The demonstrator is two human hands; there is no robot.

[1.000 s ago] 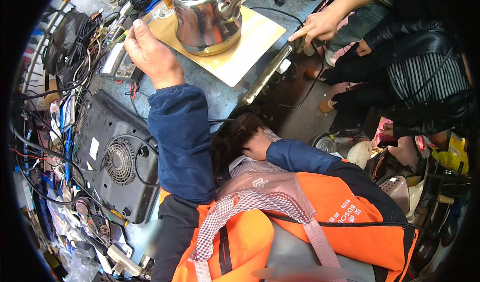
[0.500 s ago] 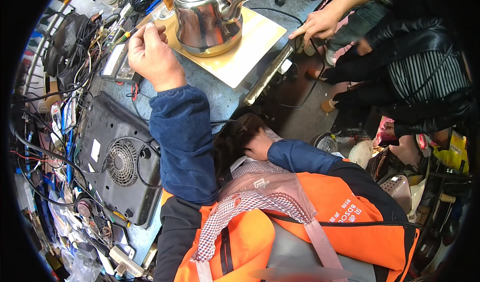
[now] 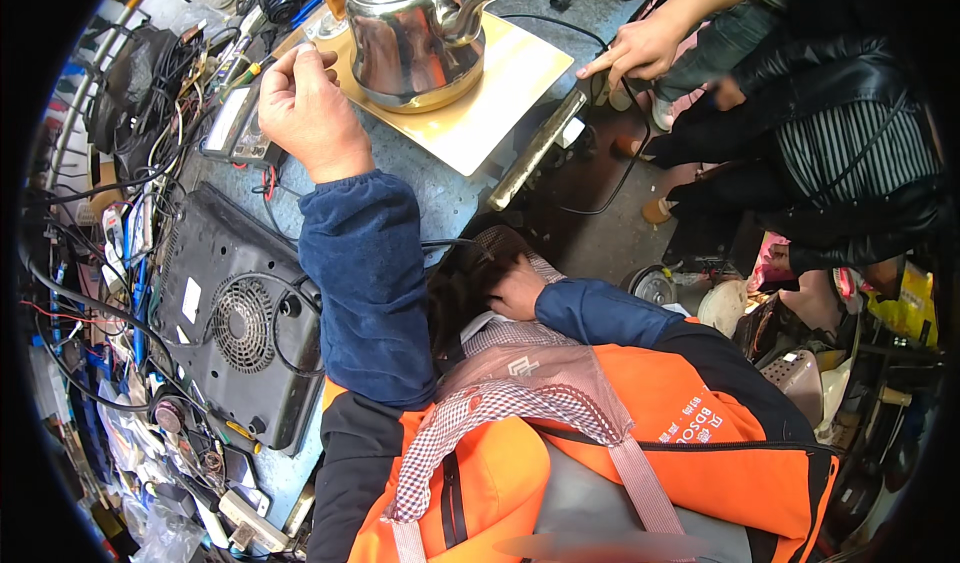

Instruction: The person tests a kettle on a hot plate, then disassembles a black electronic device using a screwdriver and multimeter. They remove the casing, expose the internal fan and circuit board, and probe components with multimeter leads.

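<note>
My left hand (image 3: pixel 315 113) is raised over the workbench, its fingers curled in and the thumb against the index finger. It lies beside the left edge of a gold-coloured flat cooktop plate (image 3: pixel 500 113); whether anything small is pinched there is hidden. On that plate stands a shiny steel kettle (image 3: pixel 410 48), upright, with a tan handle at its left and the spout pointing right. My right hand (image 3: pixel 517 288) rests low on my lap, against the checked apron (image 3: pixel 530 338), fingers stretched out and partly in shadow.
A black induction cooker (image 3: pixel 240 318) lies underside up at the left. A meter (image 3: pixel 240 133) with red leads sits near my left wrist. Cables and tools crowd the far left. Another person's hand (image 3: pixel 640 51) points toward the plate's right corner. More people are at the right.
My left hand has shifted very slightly, its fingers moving a little. The kettle, my right hand and the other person's hand look the same.
</note>
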